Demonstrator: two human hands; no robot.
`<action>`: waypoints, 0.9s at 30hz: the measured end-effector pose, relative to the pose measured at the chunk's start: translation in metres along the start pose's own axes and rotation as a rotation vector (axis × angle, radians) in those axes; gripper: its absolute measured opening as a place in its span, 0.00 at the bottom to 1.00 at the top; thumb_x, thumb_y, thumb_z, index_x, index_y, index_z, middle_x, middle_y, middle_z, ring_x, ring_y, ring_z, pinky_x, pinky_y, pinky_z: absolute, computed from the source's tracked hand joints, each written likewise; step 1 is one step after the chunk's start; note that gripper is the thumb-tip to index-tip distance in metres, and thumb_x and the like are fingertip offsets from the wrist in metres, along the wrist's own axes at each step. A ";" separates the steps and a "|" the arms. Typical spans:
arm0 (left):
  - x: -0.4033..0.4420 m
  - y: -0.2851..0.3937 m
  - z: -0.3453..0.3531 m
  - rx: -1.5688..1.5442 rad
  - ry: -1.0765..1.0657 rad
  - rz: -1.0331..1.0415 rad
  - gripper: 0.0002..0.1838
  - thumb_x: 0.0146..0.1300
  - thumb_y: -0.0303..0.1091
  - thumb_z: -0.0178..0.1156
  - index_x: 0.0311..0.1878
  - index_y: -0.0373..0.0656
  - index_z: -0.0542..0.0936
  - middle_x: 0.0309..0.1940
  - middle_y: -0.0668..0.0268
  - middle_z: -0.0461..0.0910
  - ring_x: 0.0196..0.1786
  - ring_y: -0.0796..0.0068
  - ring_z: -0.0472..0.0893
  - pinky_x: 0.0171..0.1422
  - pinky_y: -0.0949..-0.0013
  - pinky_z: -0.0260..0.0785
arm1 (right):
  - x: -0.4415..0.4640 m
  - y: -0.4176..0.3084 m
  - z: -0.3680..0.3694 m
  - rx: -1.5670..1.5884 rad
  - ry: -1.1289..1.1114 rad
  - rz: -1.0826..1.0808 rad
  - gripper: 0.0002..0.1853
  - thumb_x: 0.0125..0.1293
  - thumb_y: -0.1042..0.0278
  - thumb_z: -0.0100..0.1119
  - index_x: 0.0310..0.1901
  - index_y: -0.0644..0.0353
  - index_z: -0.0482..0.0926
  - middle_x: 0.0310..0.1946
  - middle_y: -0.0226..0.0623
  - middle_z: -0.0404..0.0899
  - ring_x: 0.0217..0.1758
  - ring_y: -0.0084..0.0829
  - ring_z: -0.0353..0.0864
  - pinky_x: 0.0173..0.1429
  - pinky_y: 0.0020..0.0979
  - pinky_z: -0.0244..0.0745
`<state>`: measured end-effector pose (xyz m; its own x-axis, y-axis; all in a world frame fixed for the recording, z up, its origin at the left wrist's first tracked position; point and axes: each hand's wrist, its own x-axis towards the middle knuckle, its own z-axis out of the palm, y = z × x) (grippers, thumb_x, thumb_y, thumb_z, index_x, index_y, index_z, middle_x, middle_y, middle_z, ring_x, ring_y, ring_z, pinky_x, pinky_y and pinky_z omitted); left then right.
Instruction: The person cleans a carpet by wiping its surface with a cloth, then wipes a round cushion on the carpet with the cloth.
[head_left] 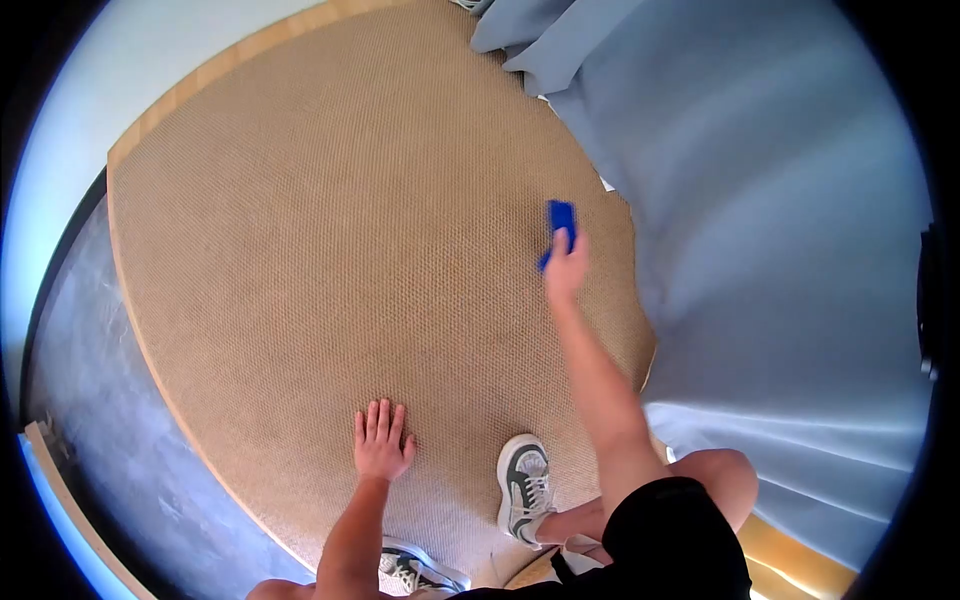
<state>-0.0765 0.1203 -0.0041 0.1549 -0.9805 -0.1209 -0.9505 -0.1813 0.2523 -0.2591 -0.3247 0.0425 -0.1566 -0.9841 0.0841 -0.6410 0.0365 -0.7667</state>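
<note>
A tan woven carpet [330,220] spreads across the floor below me. My left hand [382,445] rests palm down on it with fingers spread, holding nothing. Stretched out farther ahead, my right hand [568,268] is closed around a blue block-shaped tool [562,215], which sits low over or against the carpet. Blur hides the tool's exact kind and whether it touches the weave. One end of it sticks out beyond my fingers and a lower corner shows at their left.
Grey-blue curtains [760,220] hang along the right and bunch onto the carpet's edge. A dark marbled floor [110,330] lies to the left, past a light wooden border [185,90]. My shoe [526,490] stands between my arms; another shoe [415,570] is partly behind my left forearm.
</note>
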 end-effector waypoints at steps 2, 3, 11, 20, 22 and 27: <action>0.001 0.003 -0.003 0.002 -0.027 -0.017 0.37 0.68 0.55 0.54 0.77 0.48 0.70 0.80 0.52 0.62 0.84 0.50 0.56 0.87 0.38 0.40 | 0.057 0.023 -0.022 -0.190 0.044 -0.023 0.22 0.78 0.55 0.56 0.65 0.59 0.77 0.55 0.52 0.83 0.57 0.52 0.83 0.62 0.47 0.76; 0.001 0.003 -0.005 0.008 -0.033 -0.023 0.37 0.68 0.55 0.54 0.77 0.48 0.70 0.80 0.52 0.62 0.84 0.50 0.56 0.87 0.38 0.40 | 0.079 0.040 -0.028 -0.186 0.036 -0.019 0.22 0.78 0.55 0.56 0.65 0.59 0.77 0.55 0.52 0.83 0.57 0.52 0.83 0.62 0.47 0.76; 0.000 0.004 -0.008 0.058 -0.121 -0.054 0.38 0.72 0.57 0.49 0.81 0.53 0.64 0.83 0.58 0.58 0.86 0.56 0.52 0.89 0.42 0.36 | -0.018 0.054 0.020 -0.474 -0.278 -0.609 0.20 0.73 0.61 0.62 0.64 0.55 0.79 0.67 0.45 0.78 0.74 0.50 0.72 0.77 0.48 0.66; 0.003 0.005 -0.016 -0.022 -0.073 -0.053 0.39 0.71 0.57 0.50 0.82 0.51 0.63 0.84 0.58 0.56 0.86 0.57 0.50 0.89 0.45 0.34 | -0.209 -0.045 0.068 0.007 -0.649 -0.645 0.20 0.70 0.61 0.67 0.59 0.61 0.82 0.59 0.48 0.84 0.66 0.49 0.79 0.69 0.47 0.72; 0.004 0.004 -0.023 -0.007 -0.085 -0.081 0.38 0.73 0.56 0.48 0.82 0.53 0.61 0.84 0.60 0.57 0.86 0.59 0.52 0.89 0.47 0.35 | -0.199 -0.067 0.059 0.081 -0.627 -0.303 0.23 0.73 0.54 0.64 0.58 0.66 0.81 0.54 0.54 0.85 0.57 0.51 0.85 0.61 0.47 0.77; -0.005 -0.003 -0.026 -0.182 -0.014 -0.061 0.38 0.71 0.53 0.53 0.81 0.50 0.63 0.83 0.57 0.57 0.86 0.58 0.52 0.89 0.46 0.37 | -0.095 -0.054 0.026 -0.080 -0.245 -0.093 0.28 0.79 0.46 0.53 0.63 0.65 0.77 0.57 0.55 0.83 0.58 0.51 0.84 0.59 0.46 0.77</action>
<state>-0.0677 0.1238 0.0204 0.2055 -0.9665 -0.1540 -0.8750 -0.2519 0.4134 -0.1901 -0.2377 0.0599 0.0864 -0.9962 -0.0121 -0.7031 -0.0524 -0.7092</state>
